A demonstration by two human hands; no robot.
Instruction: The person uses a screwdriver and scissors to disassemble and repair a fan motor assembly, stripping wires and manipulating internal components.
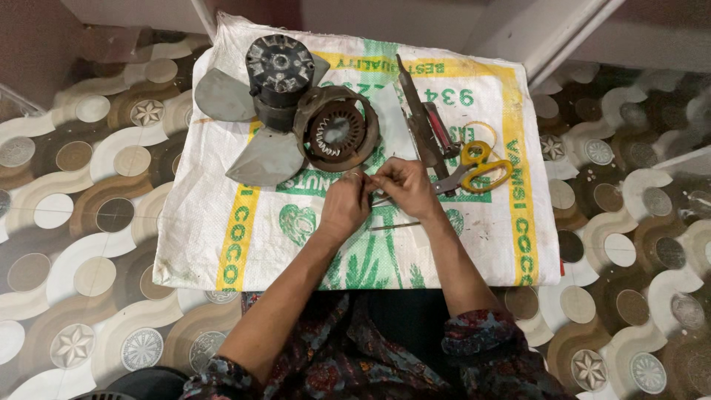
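Both hands meet just below the round stator ring (337,135), pinching something tiny and thin between them, too small to make out, maybe a bit of wire. The left hand (343,207) has its fingers bunched together on it, and the right hand (404,187) has its fingers closed on the same spot, touching the left.

The stator ring is a rusty brown shell with copper-looking windings inside, lying flat on a white woven sack (474,244) spread over the patterned floor (81,244). Touching the ring on its left is a dark fan motor (279,74) with grey blades (266,157). To the ring's right lie a long metal file (418,118), a red-handled tool (438,126) and yellow-handled scissors (480,167). A thin metal rod (396,226) lies below the ring, just under the right hand.
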